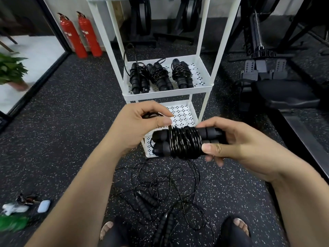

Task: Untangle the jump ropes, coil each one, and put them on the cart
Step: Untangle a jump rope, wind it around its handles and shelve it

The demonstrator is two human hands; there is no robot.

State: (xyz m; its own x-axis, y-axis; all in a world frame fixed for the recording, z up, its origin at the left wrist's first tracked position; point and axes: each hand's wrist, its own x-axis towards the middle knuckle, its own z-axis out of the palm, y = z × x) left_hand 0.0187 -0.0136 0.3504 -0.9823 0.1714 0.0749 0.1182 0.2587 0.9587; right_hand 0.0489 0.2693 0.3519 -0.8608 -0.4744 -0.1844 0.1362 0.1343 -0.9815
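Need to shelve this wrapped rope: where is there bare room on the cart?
Middle shelf: three coiled ropes crowd left and centre; a bare strip lies between the rightmost coil and the right rim. The lower shelf shows bare perforated floor.

Coiled jump rope (185, 142) before white cart (167, 95)

Single head-worn wide-angle view, looking forward and down: left hand (140, 122) and right hand (236, 143) close under the lens, white perforated tiered cart (167, 96) just beyond them, speckled black rubber floor (71, 122) beneath.
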